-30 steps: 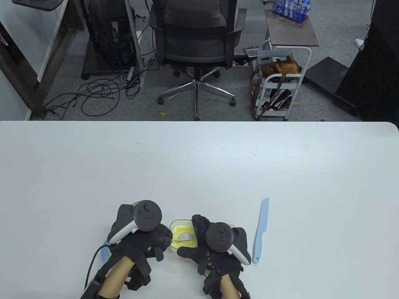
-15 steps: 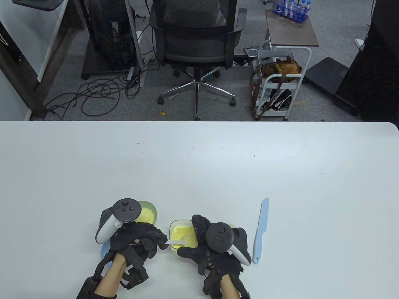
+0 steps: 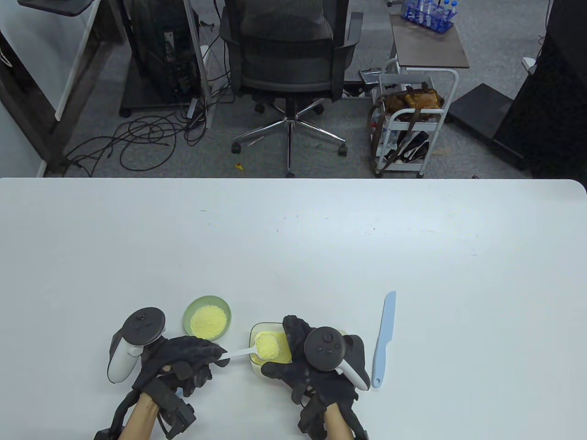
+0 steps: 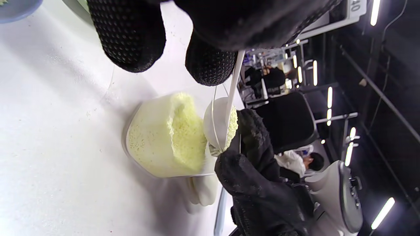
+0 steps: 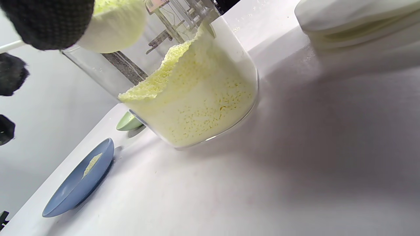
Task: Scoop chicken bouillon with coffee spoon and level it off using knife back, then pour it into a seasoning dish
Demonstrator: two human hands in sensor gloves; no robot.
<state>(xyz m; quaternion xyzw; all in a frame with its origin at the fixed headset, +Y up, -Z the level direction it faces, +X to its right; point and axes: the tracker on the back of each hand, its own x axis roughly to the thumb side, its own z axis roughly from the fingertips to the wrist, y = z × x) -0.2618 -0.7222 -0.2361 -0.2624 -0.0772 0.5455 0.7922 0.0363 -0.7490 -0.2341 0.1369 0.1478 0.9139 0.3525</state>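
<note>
My left hand [image 3: 208,357] pinches the handle of the white coffee spoon [image 3: 267,346], whose bowl is heaped with yellow bouillon and hangs just over the clear bouillon container [image 3: 253,331]. In the left wrist view the spoon [image 4: 219,126] sits above the container [image 4: 157,141]. My right hand [image 3: 285,352] grips the container from the right; through its wall [image 5: 203,98] the granules show a dug hollow. The light blue knife [image 3: 384,337] lies flat to the right of that hand. The green seasoning dish [image 3: 207,318] holds a pile of bouillon.
A blue dish [image 5: 78,183] with a little bouillon lies near the table's front edge beside the green dish [image 5: 128,123]. A white lid [image 5: 354,19] rests just behind the container. Beyond the far table edge stand an office chair [image 3: 286,50] and a cart [image 3: 412,119].
My left hand has drawn back to the left and turned, lifting the spoon out of the container heaped with bouillon. The green dish is now uncovered. The right hand has stayed put.
</note>
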